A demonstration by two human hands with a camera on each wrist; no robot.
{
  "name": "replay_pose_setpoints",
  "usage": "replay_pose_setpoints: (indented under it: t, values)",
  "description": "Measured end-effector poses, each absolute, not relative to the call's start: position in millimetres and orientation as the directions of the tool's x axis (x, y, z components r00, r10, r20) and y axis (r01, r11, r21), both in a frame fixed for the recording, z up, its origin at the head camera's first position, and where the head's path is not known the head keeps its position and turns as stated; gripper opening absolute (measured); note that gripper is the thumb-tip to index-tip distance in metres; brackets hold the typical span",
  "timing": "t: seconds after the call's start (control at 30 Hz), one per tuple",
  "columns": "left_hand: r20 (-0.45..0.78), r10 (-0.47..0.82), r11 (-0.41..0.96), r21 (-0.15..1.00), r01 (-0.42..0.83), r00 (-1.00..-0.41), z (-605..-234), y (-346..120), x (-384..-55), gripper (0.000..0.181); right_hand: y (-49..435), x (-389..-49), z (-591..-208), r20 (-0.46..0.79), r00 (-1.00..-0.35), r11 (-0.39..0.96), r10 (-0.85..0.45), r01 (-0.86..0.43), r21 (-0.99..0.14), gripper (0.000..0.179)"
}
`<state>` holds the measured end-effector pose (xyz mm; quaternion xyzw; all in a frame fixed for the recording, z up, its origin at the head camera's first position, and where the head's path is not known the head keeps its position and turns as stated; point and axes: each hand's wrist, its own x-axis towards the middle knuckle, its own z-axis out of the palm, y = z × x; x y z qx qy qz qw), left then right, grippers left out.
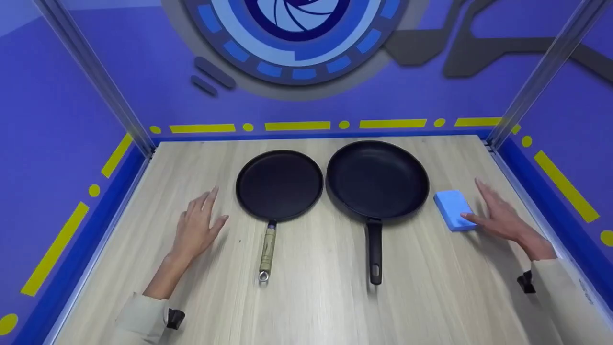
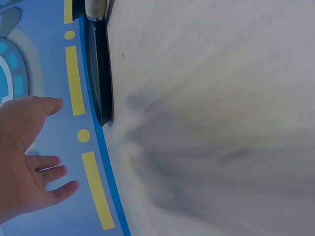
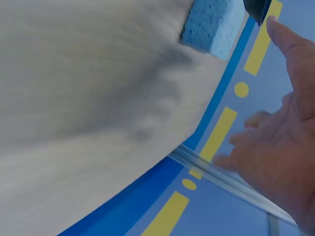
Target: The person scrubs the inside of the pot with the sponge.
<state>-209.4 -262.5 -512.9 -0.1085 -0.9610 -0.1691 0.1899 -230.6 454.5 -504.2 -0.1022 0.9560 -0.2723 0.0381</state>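
My left hand [image 1: 195, 225] hovers over the table left of a flat black crepe pan [image 1: 279, 185], its fingers straight and nothing held. The crepe pan has a wood-toned handle [image 1: 268, 249] with a metal ring at its end. Beside it lies a deeper black frying pan [image 1: 377, 179], its black handle [image 1: 375, 251] pointing toward me. My right hand [image 1: 500, 218] is at the right, fingers extended, thumb overlapping the edge of a blue sponge [image 1: 450, 208] in the head view. In the right wrist view the sponge [image 3: 209, 24] shows a porous face, apart from the fingers.
The light wood table [image 1: 316, 311] is bounded by blue walls [image 1: 119, 86] with yellow markings at the back and both sides. Metal posts [image 1: 541, 72] stand at the back corners. Each sleeve carries a small black clip [image 1: 175, 318] near the wrist.
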Motion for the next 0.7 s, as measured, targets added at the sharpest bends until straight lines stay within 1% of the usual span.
replay_pose_setpoints:
  t: [0.1,0.2,0.27,0.33,0.47,0.6,0.7]
  values:
    - [0.298,0.105,0.880,0.417,0.228,-0.949,-511.8,-255.7,-202.7,0.070,446.0,-233.3,-506.6,-0.068,-0.962,0.815,-0.263,-0.184,-0.549,0.091]
    - [0.190,0.096,0.840,0.511,0.182,-0.977,-511.3,-247.6,-196.0,0.067,439.4,-235.0,-508.6,-0.096,-0.960,0.843,-0.264,-0.181,-0.507,0.085]
    - [0.132,0.116,0.817,0.551,0.170,-0.984,-511.5,-240.9,-193.1,0.063,437.9,-235.0,-511.1,-0.097,-0.964,0.865,-0.246,-0.173,-0.472,0.086]
    - [0.091,0.144,0.797,0.579,0.169,-0.985,-511.9,-234.6,-190.8,0.058,437.5,-236.0,-512.3,-0.097,-0.969,0.875,-0.228,-0.160,-0.456,0.088]
    - [0.050,0.220,0.769,0.605,0.205,-0.974,-515.4,-223.3,-186.9,0.050,436.3,-238.4,-512.2,-0.128,-0.975,0.874,-0.183,-0.102,-0.475,0.094]
    - [0.015,0.303,0.720,0.651,0.239,-0.953,-518.7,-215.5,-183.3,0.049,433.7,-240.7,-509.8,-0.198,-0.968,0.875,-0.151,-0.037,-0.482,0.099]
    - [-0.023,0.351,0.671,0.704,0.234,-0.936,-519.7,-211.4,-181.4,0.048,431.3,-244.9,-507.8,-0.234,-0.962,0.883,-0.139,-0.013,-0.470,0.100]
